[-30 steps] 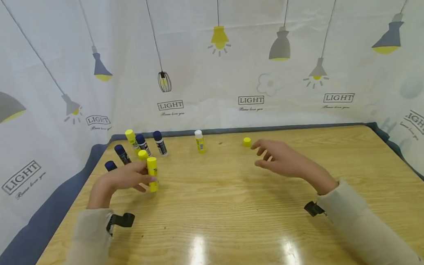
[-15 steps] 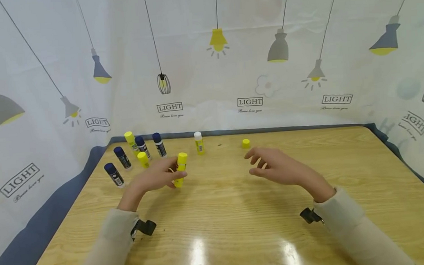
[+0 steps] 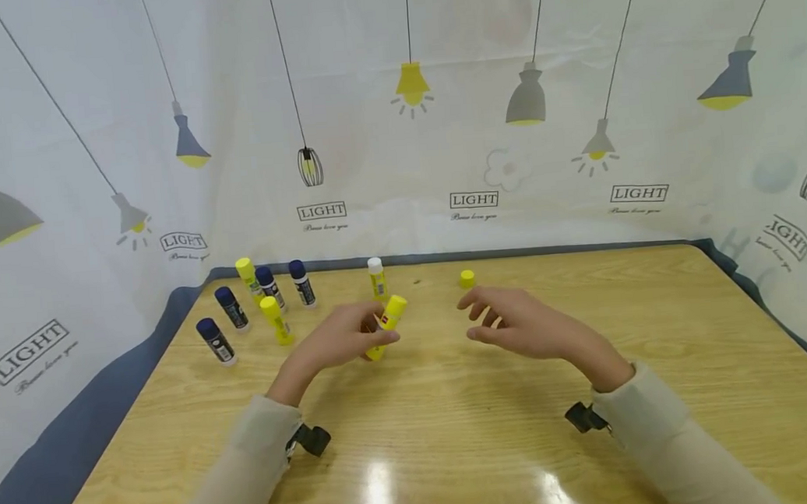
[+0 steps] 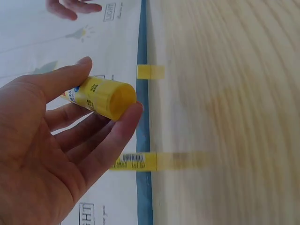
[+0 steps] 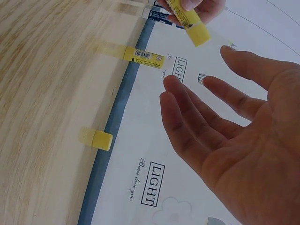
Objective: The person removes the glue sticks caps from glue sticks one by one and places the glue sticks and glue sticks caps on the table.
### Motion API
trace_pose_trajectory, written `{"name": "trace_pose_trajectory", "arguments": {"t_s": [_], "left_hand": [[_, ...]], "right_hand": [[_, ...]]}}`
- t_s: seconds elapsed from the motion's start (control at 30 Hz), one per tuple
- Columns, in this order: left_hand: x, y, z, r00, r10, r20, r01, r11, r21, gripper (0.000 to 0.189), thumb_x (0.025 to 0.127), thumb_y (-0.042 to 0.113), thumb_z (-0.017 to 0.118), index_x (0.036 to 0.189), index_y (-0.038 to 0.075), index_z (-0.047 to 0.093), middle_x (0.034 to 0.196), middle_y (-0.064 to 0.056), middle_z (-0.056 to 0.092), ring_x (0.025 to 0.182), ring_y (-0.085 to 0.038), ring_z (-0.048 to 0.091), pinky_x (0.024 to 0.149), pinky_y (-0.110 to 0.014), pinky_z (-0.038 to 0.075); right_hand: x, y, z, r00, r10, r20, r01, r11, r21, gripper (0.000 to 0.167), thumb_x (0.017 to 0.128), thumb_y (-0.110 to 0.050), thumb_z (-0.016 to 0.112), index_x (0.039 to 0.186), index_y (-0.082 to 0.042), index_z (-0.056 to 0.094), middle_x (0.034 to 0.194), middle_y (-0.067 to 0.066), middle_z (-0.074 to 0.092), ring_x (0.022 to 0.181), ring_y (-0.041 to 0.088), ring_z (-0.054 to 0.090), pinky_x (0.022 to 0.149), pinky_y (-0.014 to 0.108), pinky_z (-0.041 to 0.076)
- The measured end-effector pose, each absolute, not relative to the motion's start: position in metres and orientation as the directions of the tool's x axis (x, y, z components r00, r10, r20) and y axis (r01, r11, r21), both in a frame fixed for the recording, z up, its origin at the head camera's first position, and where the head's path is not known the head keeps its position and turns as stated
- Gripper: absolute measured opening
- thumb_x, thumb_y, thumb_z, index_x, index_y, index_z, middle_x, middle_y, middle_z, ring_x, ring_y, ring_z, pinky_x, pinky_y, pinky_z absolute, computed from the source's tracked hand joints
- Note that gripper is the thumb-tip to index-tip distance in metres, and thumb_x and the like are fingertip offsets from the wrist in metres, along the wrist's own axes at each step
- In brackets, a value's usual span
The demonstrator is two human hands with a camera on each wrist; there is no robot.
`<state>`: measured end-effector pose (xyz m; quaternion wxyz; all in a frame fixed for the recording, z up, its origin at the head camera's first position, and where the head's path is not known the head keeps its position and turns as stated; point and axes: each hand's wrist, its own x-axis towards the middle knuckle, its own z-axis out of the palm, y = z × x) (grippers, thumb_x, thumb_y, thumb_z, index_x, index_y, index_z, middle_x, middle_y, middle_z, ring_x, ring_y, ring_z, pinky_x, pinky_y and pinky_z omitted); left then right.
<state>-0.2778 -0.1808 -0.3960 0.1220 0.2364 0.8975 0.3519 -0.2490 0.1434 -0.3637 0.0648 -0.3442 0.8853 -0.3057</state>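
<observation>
In the head view my left hand grips a yellow glue stick between thumb and fingers, lifted off the table and tilted to the right. The left wrist view shows the glue stick's round yellow end toward the camera. My right hand hovers to its right, fingers loosely bent, holding nothing; its palm shows bare in the right wrist view. Just beyond the right fingertips a loose yellow cap sits on the table. Behind the held stick stands a yellow glue stick with a white top, uncapped.
At the left of the wooden table stand several glue sticks. Some have dark blue caps, such as one dark blue glue stick; another is a yellow glue stick. A printed cloth hangs behind the table.
My left hand has carried the yellow glue stick rightward from the group at the left toward the middle, and the stick has tilted. My right hand has shifted slightly left and nearer, still holding nothing.
</observation>
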Motion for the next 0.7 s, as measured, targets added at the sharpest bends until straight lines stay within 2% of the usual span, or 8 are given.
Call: {"name": "trace_pose_trajectory", "arguments": {"t_s": [0.1,0.33,0.47,0.7], "left_hand": [[-0.28,-0.168,-0.396,-0.851,0.523,-0.044,0.357,0.639,0.681,0.03,0.098,0.039,0.072,0.113,0.013,0.065,0.089,-0.005,0.071,0.073,-0.017,0.069,0.065,-0.038,0.062],[-0.282,-0.142,-0.395,-0.825,0.564,-0.006,0.438,0.647,0.625,0.026,0.096,0.042,0.074,0.102,0.019,0.064,0.083,0.0,0.069,0.066,-0.014,0.068,0.061,-0.034,0.059],[-0.282,-0.129,-0.395,-0.805,0.593,0.017,0.483,0.638,0.6,0.025,0.096,0.044,0.074,0.104,0.021,0.066,0.083,0.004,0.069,0.066,-0.012,0.066,0.061,-0.031,0.057],[-0.28,-0.113,-0.401,-0.765,0.643,0.043,0.545,0.609,0.576,0.026,0.096,0.042,0.074,0.104,0.019,0.068,0.077,0.007,0.069,0.06,-0.009,0.065,0.057,-0.028,0.055]], "right_hand": [[-0.249,0.143,-0.363,-0.756,-0.648,0.093,-0.569,0.581,-0.582,0.036,0.103,-0.024,0.065,0.136,-0.013,0.057,0.129,0.008,0.067,0.109,0.022,0.069,0.09,0.039,0.059],[-0.25,0.145,-0.361,-0.767,-0.635,0.093,-0.556,0.585,-0.591,0.041,0.104,-0.025,0.064,0.141,-0.012,0.053,0.125,0.009,0.068,0.109,0.022,0.07,0.09,0.039,0.059],[-0.25,0.145,-0.362,-0.774,-0.625,0.102,-0.544,0.575,-0.611,0.045,0.104,-0.025,0.065,0.144,-0.011,0.05,0.123,0.01,0.069,0.108,0.022,0.07,0.089,0.037,0.06],[-0.251,0.145,-0.365,-0.772,-0.629,0.092,-0.528,0.554,-0.643,0.048,0.105,-0.03,0.062,0.146,-0.009,0.047,0.119,0.01,0.07,0.106,0.021,0.07,0.089,0.036,0.059]]}}
